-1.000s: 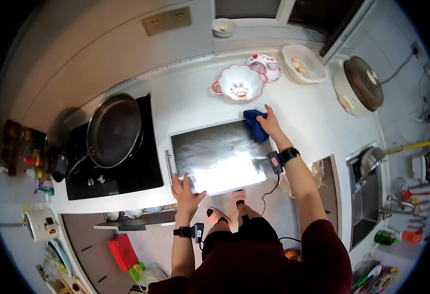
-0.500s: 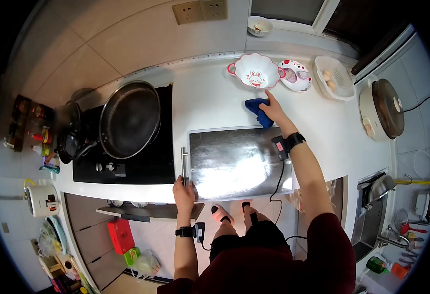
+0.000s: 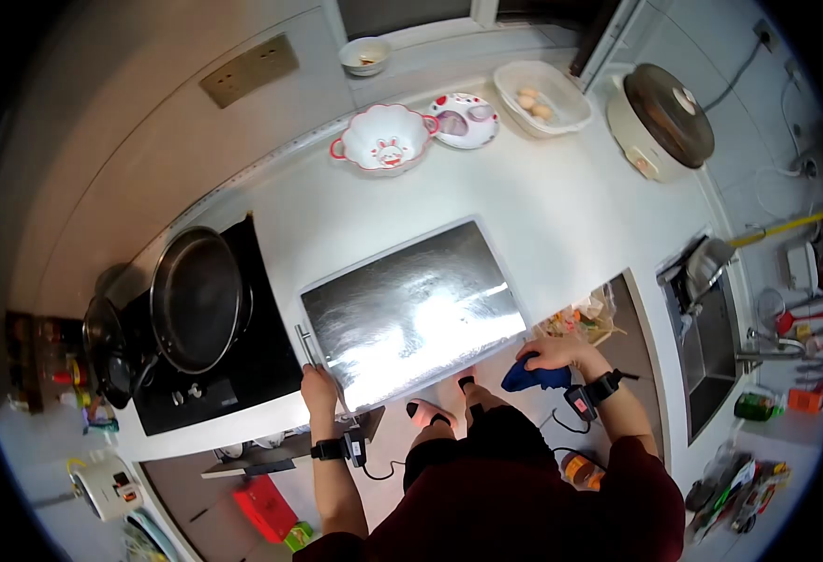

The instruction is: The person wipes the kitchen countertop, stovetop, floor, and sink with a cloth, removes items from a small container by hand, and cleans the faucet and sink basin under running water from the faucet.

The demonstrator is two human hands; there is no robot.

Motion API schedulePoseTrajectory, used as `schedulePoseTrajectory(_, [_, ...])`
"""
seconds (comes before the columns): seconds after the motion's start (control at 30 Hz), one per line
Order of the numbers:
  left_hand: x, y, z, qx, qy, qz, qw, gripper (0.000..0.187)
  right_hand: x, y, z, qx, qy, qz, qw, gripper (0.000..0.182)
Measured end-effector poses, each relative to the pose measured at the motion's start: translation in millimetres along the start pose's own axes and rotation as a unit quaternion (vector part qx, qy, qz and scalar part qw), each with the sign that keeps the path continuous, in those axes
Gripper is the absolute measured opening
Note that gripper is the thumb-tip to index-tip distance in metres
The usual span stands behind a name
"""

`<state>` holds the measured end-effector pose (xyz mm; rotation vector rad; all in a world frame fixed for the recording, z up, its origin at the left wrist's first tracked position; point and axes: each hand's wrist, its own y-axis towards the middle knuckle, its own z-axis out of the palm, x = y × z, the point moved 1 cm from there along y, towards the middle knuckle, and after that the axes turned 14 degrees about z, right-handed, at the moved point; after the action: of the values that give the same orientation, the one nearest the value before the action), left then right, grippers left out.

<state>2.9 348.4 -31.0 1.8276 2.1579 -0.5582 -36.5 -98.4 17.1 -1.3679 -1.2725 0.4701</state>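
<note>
A shiny steel cutting board lies on the white counter, reaching its front edge. My left hand is closed at its near left corner, by the lower end of the board's bar handle. My right hand grips a dark blue cloth, which hangs in front of the counter beside the board's near right corner. Just below that hand, an open compartment holds a bag of scraps.
A frying pan sits on the black cooktop at left. Along the back stand a rabbit bowl, a plate with onion pieces, a basket of eggs and an electric pot. The sink is at right.
My right hand has brought the blue cloth from behind the board to in front of the counter edge. The left hand stays at the board's corner. The view has turned and shifted.
</note>
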Motion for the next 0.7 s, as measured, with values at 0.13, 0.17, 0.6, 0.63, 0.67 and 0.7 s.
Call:
schedulePoseTrajectory(0.13, [-4,-10,3,-0.002,-0.019,0.006,1.000,0.026,-28,34,39,-0.108,0.202,-0.014,0.973,0.050])
schedulePoseTrajectory(0.17, [-4,-9,5,-0.001,-0.015,0.010,1.000,0.026,-25,42,43,-0.143,0.317,0.001,0.938,0.050])
schedulePoseTrajectory(0.6, [-20,95,-6,-0.003,0.035,0.056,0.998,0.031,11,39,-56,-0.152,0.208,-0.103,0.961,0.041])
schedulePoseTrajectory(0.63, [-18,95,-2,0.025,0.050,0.040,0.998,0.032,11,30,-70,-0.149,0.157,-0.158,0.963,0.041])
schedulePoseTrajectory(0.67, [-16,94,3,0.036,0.047,0.005,0.998,0.034,6,26,-83,-0.159,0.226,-0.160,0.947,0.040])
schedulePoseTrajectory(0.7, [-17,88,5,0.052,0.054,0.011,0.997,0.031,4,19,-99,-0.213,0.265,-0.196,0.920,0.041])
